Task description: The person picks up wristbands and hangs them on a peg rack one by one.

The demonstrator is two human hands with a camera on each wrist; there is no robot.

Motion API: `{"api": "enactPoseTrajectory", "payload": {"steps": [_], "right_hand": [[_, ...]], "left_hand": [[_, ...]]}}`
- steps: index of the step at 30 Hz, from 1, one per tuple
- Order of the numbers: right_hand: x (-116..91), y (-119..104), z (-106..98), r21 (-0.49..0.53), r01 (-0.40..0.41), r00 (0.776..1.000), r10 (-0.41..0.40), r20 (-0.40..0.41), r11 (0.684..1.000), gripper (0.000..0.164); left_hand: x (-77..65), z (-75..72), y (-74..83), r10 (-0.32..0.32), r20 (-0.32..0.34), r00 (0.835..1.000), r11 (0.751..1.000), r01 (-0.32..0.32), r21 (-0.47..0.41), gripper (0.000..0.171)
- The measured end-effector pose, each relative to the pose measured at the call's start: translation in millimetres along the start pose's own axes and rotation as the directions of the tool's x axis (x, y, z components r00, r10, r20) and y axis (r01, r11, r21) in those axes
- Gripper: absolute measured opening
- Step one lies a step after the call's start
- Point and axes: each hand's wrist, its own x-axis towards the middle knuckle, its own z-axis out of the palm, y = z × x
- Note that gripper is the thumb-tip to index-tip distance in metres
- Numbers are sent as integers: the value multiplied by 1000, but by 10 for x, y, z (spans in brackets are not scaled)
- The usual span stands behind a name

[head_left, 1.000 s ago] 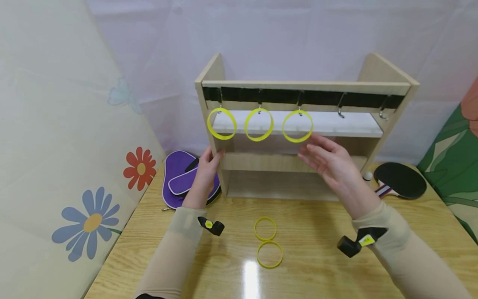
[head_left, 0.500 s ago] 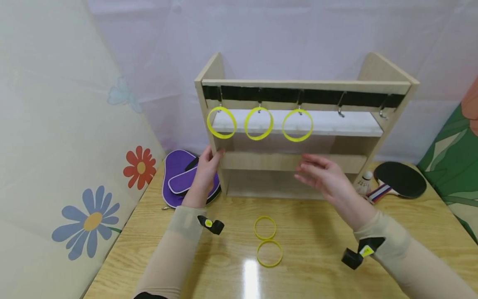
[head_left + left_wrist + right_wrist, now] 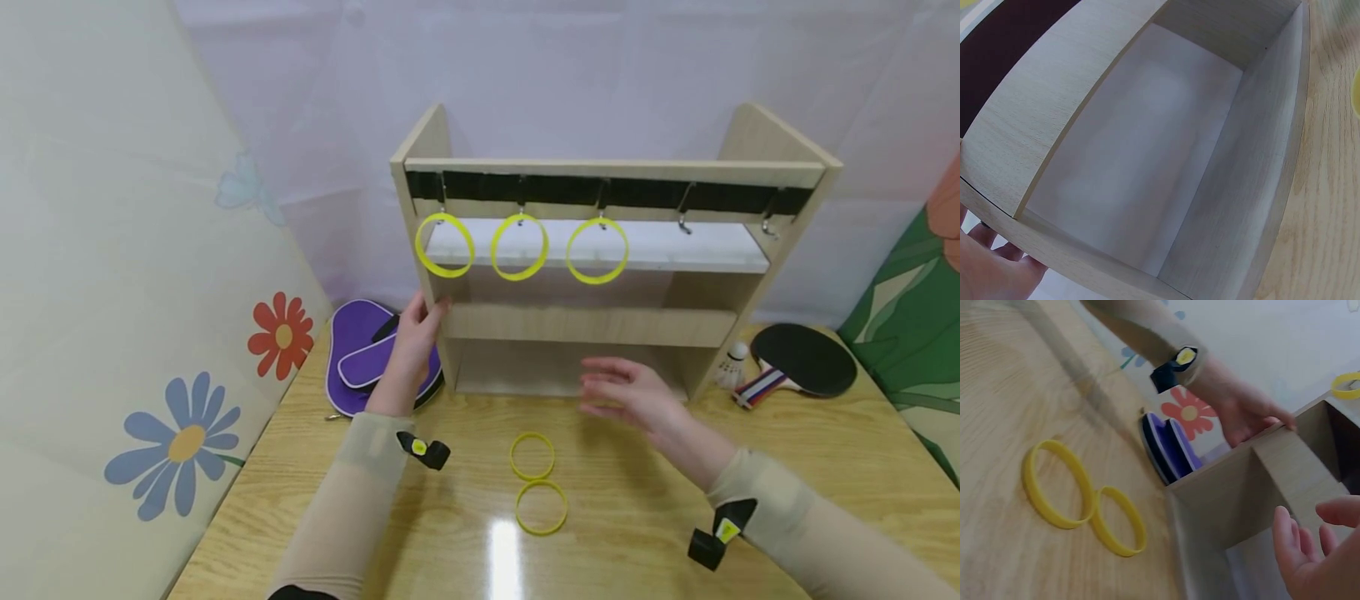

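Observation:
My left hand [image 3: 415, 337] grips the left side panel of a small wooden shelf [image 3: 592, 325], thumb at its front edge. In the left wrist view, fingers [image 3: 1007, 251] lie against the panel's outer face. My right hand [image 3: 633, 398] hovers in front of the shelf's bottom compartment, holding nothing, fingers loosely bent. Three yellow rings [image 3: 444, 245] hang from hooks along the shelf's black strip [image 3: 648, 193]; the two hooks [image 3: 684, 218] at right carry nothing. Two more yellow rings, a far one [image 3: 532, 456] and a near one [image 3: 542, 507], lie flat on the table, edges touching.
A purple case [image 3: 360, 358] lies left of the shelf, behind my left forearm. On the right are a black table tennis paddle [image 3: 806, 360] and a shuttlecock [image 3: 732, 365]. The wooden tabletop [image 3: 637, 533] extends in front; cloth backdrops stand behind and at both sides.
My right hand has come down from beside the third hanging ring to the level of the bottom compartment, uncovering the shuttlecock. The left hand and the rings have stayed put.

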Motion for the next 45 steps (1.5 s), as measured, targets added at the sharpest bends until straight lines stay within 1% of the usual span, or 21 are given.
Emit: {"api": "enactPoseTrajectory", "payload": {"steps": [8,12,16,18,21,22,25,28,31,36,39,45], "right_hand": [[-35,304,40,-89,-58,998,60,25,994,53],[-44,453,23,-94,-78,996,82,32,992,53],[-63,581,-5,-93,-96,992,103,76,991,49],[-67,639,-12,-111,-114,988,124,90,987,48],[-65,704,-6,-151,-150,983,164,85,977,47],[-65,719,3,-175,-160,982,175,72,971,49],[-61,751,18,-223,-168,978,191,83,960,48],[-56,771,34,-250,-173,973,204,104,953,48],[-47,802,45,-264,-191,968,226,108,945,46],[-43,863,62,-274,-234,961,265,81,933,45],[-56,874,70,-284,-253,957,282,67,925,45],[-62,870,78,-326,-248,956,284,68,912,44]], "left_hand": [[-1,4,-5,9,-1,1000,1000,-9,5,45],[-4,11,3,11,-3,1000,1000,-11,-1,45],[-9,11,9,11,-3,1000,1000,-11,2,45],[-9,13,11,10,-4,1000,1000,-10,1,45],[-6,14,10,10,-6,1000,1000,-10,1,44],[-5,16,11,11,-7,1000,1000,-11,-1,44],[0,17,8,10,-10,1000,1000,-10,0,44],[1,15,5,8,-15,1000,1000,-7,2,44],[-1,11,4,2,-13,1000,1000,-2,4,45],[-13,5,17,-1,-5,1000,1000,1,11,45],[-11,8,17,1,-12,1000,1000,-1,6,45],[-1,7,9,-2,-16,1000,1000,3,11,43]]}}
